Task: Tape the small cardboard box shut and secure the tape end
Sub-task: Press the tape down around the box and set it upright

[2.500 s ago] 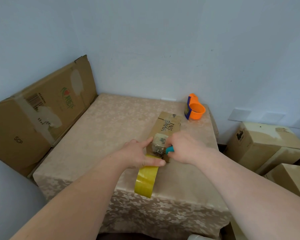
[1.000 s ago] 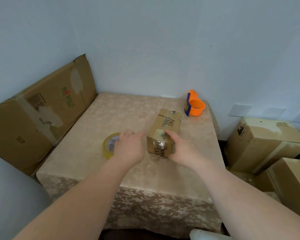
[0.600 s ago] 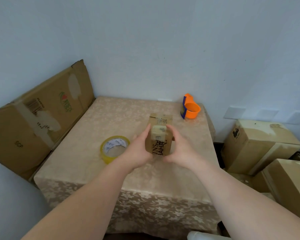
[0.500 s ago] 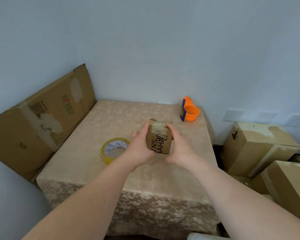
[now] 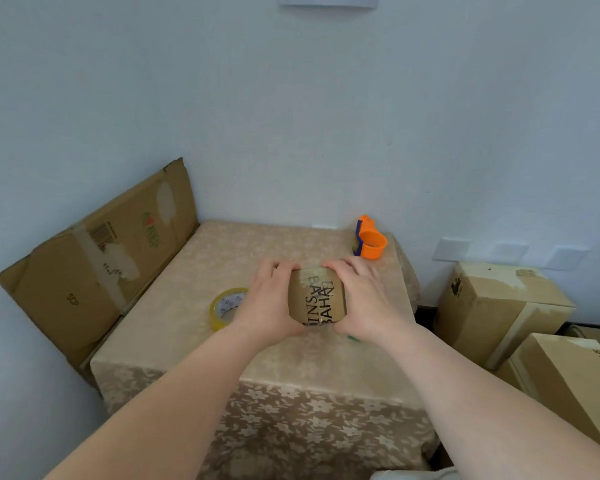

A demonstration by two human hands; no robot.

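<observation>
1. A small brown cardboard box [image 5: 317, 299] with black lettering sat at the centre of the frame, gripped between both hands above a table [image 5: 194, 327] covered in a beige floral cloth.
2. The left hand [image 5: 269, 299] pressed against the box's left side, its fingers [image 5: 278, 266] curled over the far top edge.
3. The right hand [image 5: 362, 299] clasped the right side, its fingers [image 5: 340, 265] likewise hooked over the far edge.
4. A strip of clear glossy tape [image 5: 321, 296] ran across the lettered face of the box; where its end lay could not be told.
5. A yellow roll of tape [image 5: 222, 308] lay flat on the table just left of the left hand.
6. An orange and blue plastic tape dispenser [image 5: 369, 240] stood near the table's far right corner, upper right of the box.
7. A flattened brown cardboard sheet [image 5: 94, 261] leaned against the wall at the left of the frame.
8. Closed brown cardboard cartons [image 5: 492, 303] were stacked at the lower right, beside the table.
</observation>
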